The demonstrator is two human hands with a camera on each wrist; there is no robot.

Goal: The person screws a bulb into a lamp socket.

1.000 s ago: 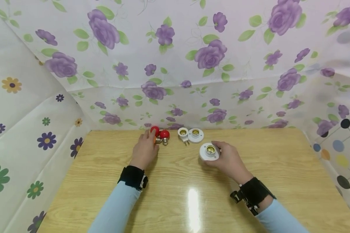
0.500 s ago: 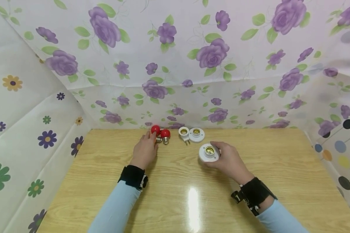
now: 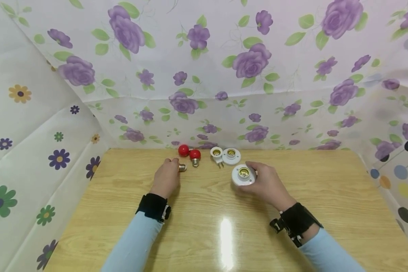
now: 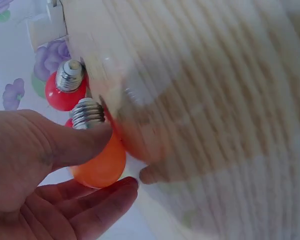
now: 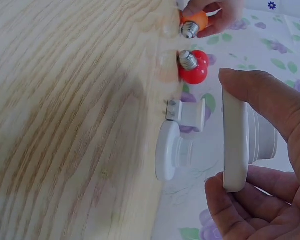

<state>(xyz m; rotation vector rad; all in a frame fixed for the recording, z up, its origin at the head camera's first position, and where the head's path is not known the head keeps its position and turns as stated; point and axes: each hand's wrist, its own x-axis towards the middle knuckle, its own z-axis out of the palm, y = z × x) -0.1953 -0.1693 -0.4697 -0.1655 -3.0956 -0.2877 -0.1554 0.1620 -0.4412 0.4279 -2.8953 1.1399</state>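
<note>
My left hand [image 3: 166, 176] grips an orange light bulb [image 4: 101, 162] between thumb and fingers. Its metal screw base [image 3: 182, 167] sticks out to the right in the head view, while the hand hides the orange globe there. Two red bulbs [image 3: 195, 155] lie just beyond, close to the back edge. My right hand [image 3: 266, 185] holds a round white lamp socket [image 5: 236, 145] by the rim of its base plate, thumb on one side and fingers on the other. In the head view its brass-coloured opening faces up.
Behind the held socket, a second round white lamp socket [image 3: 235, 158] lies beside a white plug-in socket [image 3: 216, 153] with two prongs. The wooden table [image 3: 204, 211] ends at a flowered cloth [image 3: 217, 124] hanging along the back.
My left hand has closed round the orange bulb and drawn it slightly left and nearer, away from the red bulbs. My right hand keeps the socket in almost the same place.
</note>
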